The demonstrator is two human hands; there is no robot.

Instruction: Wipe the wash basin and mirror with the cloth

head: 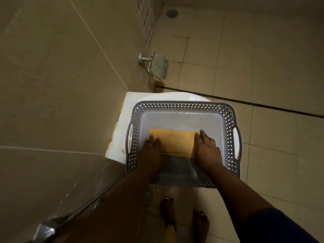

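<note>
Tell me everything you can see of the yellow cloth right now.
The cloth is mustard-yellow, rectangular and looks folded flat, with a layered edge along its near side. It lies on the floor of the grey perforated plastic basket, towards the near half. The left hand presses on its left end and the right hand on its right end, fingers flat. Whether it is wet cannot be told.

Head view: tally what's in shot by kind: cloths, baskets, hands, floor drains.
Cloth: 1
Basket: 1
Hands: 2, left hand and right hand
Floor drains: 2, far drain and near drain
Total: 6
</note>
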